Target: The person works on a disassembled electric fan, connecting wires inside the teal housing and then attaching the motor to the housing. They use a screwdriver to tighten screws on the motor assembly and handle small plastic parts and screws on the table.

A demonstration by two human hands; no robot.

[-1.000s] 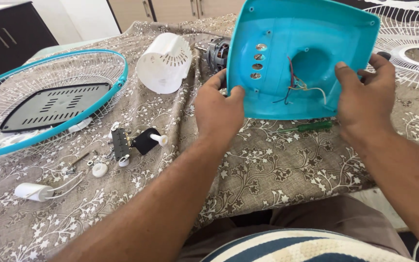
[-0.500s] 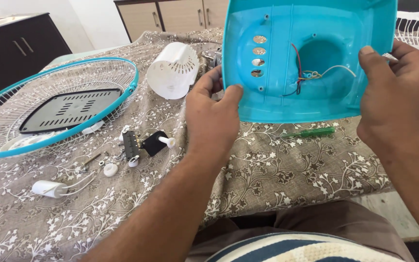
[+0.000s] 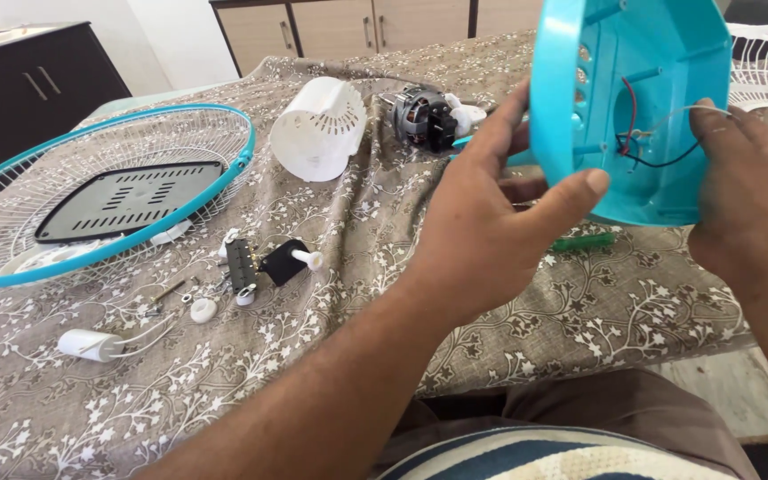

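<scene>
Up above the far right of the table, a turquoise plastic housing (image 3: 660,107) is held clear of the cloth, turned so its hollow inside faces left and toward the camera. It is smooth, glossy moulded plastic, a shallow shell with rounded corners, thin ribs and screw posts inside, and a column of small round openings near its left edge. Red, black and white wires (image 3: 646,142) loop loosely within the hollow. Its long axis stands nearly upright, tilted slightly.

The left hand (image 3: 491,222) grips the shell's left rim, thumb pressed on the lower inside edge and fingers wrapped behind. The right hand (image 3: 744,196) clasps the right edge, fingers curled over the rim.

Just below the shell a slim green tool (image 3: 584,241) lies on the tablecloth (image 3: 357,293), a brown fabric printed with white flowering vines and creased into soft folds. Behind the left hand sits a metal motor (image 3: 424,116), and beside it a white ribbed plastic cover (image 3: 317,129). Farther left lies a round wire grille (image 3: 91,191) with a turquoise rim, a dark slotted plate (image 3: 126,200) on it, with small screws and a white cylindrical capacitor (image 3: 86,344) near.
</scene>
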